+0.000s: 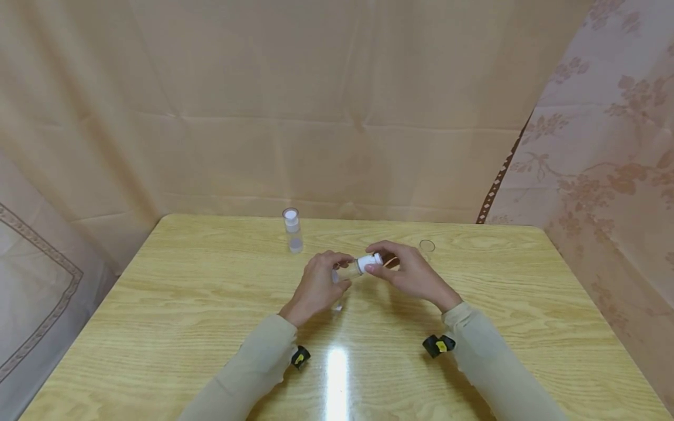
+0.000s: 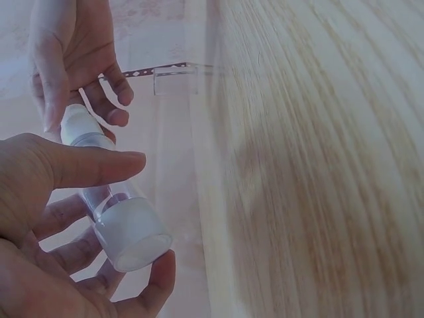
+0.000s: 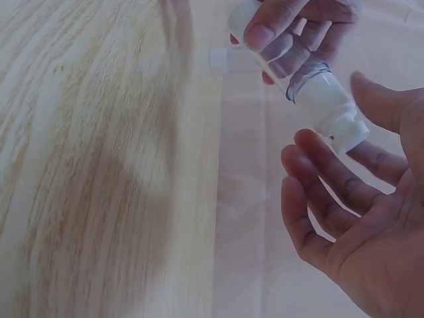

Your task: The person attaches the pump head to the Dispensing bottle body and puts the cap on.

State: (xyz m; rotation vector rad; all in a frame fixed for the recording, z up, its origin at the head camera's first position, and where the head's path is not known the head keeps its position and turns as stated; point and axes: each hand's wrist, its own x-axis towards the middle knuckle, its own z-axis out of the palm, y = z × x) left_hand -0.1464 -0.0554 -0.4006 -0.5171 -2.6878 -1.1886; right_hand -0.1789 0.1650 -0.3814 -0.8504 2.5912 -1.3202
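My left hand [image 1: 321,283] grips a clear pump bottle [image 1: 347,271] around its body and tilts it up to the right. The bottle has a white base [image 2: 134,235] and a white pump top [image 3: 329,106] with a small nozzle. Around that top my right hand [image 1: 408,272] is spread with relaxed, slightly bent fingers. In the right wrist view a gap shows between its thumb [image 3: 377,99] and the pump top, and its fingertips are close below the nozzle.
A second clear pump bottle [image 1: 292,230] with a white top stands at the back left. Behind my right hand is a clear cap [image 1: 427,245], also seen in the left wrist view. The wooden table [image 1: 174,304] ends at a beige curtain [image 1: 326,146].
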